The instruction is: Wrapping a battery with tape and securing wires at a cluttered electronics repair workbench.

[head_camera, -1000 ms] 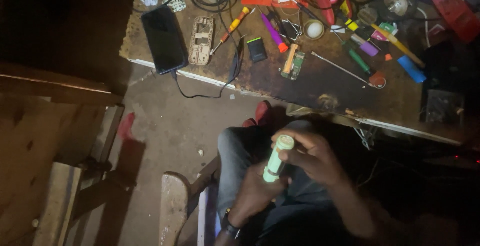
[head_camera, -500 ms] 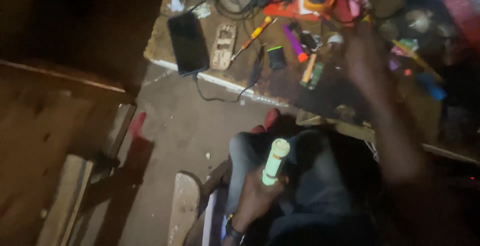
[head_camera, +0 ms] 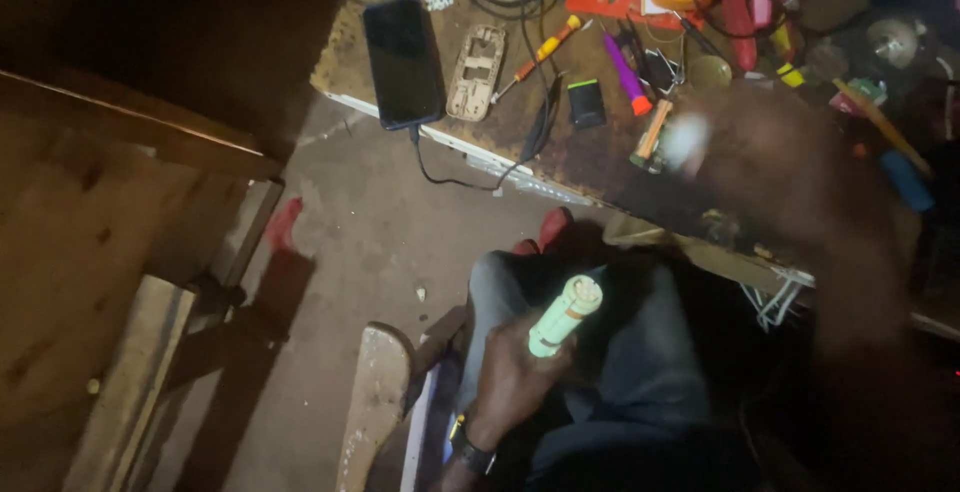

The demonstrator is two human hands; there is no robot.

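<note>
Left hand (head_camera: 515,382) is gripping a pale green cylindrical battery pack (head_camera: 563,315) over the lap, fingers wrapped shut around its lower end. Right hand (head_camera: 770,167), blurred, is reaching over the cluttered brown workbench (head_camera: 590,162) beside a small white round object (head_camera: 686,140); finger spread cannot be told.

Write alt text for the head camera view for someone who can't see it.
The left hand holds a pale green cylinder upright over the person's lap, while the blurred right hand reaches over a cluttered workbench. On the bench lie a black phone, a bare phone frame, a screwdriver and cables.
</note>
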